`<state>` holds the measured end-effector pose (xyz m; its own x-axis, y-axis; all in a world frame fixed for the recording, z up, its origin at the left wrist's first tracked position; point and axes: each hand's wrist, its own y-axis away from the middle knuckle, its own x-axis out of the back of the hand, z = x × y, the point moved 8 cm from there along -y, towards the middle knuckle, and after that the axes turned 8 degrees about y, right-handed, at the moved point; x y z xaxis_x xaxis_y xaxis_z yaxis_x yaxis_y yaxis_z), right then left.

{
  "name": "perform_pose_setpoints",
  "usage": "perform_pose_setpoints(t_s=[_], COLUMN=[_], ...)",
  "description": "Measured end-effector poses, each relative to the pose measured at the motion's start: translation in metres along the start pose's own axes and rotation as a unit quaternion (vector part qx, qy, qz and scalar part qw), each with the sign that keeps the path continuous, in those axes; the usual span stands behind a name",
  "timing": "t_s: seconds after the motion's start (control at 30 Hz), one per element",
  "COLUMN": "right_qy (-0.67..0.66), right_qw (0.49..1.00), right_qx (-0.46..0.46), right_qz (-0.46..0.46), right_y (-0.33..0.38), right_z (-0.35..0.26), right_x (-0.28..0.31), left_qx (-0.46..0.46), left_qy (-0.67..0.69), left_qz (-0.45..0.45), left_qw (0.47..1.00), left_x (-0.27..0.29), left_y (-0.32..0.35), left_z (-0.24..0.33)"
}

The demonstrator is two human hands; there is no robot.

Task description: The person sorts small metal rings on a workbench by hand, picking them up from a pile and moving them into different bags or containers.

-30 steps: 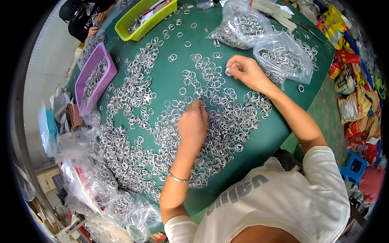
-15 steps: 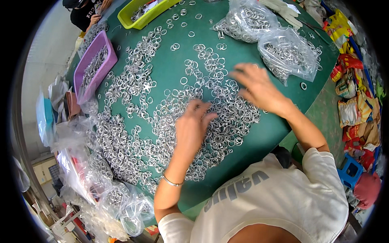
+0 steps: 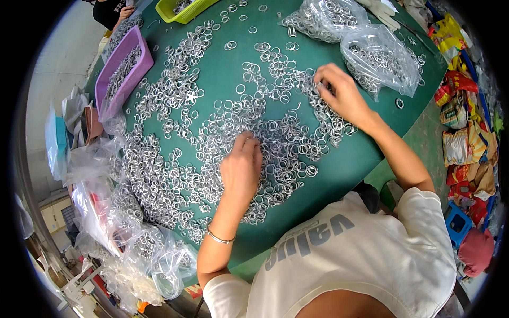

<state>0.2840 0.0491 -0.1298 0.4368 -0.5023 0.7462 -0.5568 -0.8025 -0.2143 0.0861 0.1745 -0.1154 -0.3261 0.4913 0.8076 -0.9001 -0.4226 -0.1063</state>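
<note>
Several small silver metal rings [image 3: 175, 159] lie spread across a dark green table [image 3: 350, 164]. My left hand [image 3: 241, 169] lies palm down on the rings in the middle, fingers together pressing on them. A thin bracelet sits on that wrist. My right hand [image 3: 342, 95] reaches further out, its fingertips pinched among the rings near a clear bag of rings [image 3: 384, 61]. Whether it holds a ring is hidden by the fingers.
A second clear bag of rings [image 3: 323, 18] sits at the far edge. A purple tray [image 3: 122, 71] and a yellow-green tray [image 3: 183, 10] hold more rings. Plastic bags [image 3: 116, 233] pile up at the left edge. Another person [image 3: 114, 10] sits at the far left corner.
My right hand has moved back outward toward the clear bag after sweeping nearer. My left hand has stayed on the rings in the middle, shifting slightly.
</note>
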Motion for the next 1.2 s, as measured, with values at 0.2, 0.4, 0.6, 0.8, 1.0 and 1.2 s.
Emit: perform_pose_setpoints(t_s=[0.2,0.4,0.6,0.8,1.0,1.2], right_qy=[0.09,0.117,0.106,0.093,0.067,-0.12], right_qw=[0.98,0.943,0.972,0.981,0.968,0.965], right_qx=[0.172,0.265,0.211,0.166,0.178,-0.055], right_qz=[-0.047,-0.166,0.01,0.036,-0.163,-0.225], right_y=[0.025,0.071,0.032,0.035,0.098,0.1], right_z=[-0.071,-0.085,-0.052,-0.083,-0.103,-0.071], right_x=[0.001,-0.055,-0.031,-0.02,-0.047,-0.059], left_qx=[-0.007,0.088,-0.034,-0.01,0.03,0.121], left_qy=[-0.001,0.104,0.034,-0.056,0.003,0.066], left_qz=[0.094,0.116,0.028,0.036,0.16,0.243], left_qw=[0.996,0.984,0.998,0.998,0.987,0.96], left_x=[0.02,0.034,-0.006,-0.019,0.006,0.028], left_y=[-0.001,0.015,0.085,0.117,0.123,0.14], left_z=[-0.016,-0.022,0.028,0.021,0.003,-0.007])
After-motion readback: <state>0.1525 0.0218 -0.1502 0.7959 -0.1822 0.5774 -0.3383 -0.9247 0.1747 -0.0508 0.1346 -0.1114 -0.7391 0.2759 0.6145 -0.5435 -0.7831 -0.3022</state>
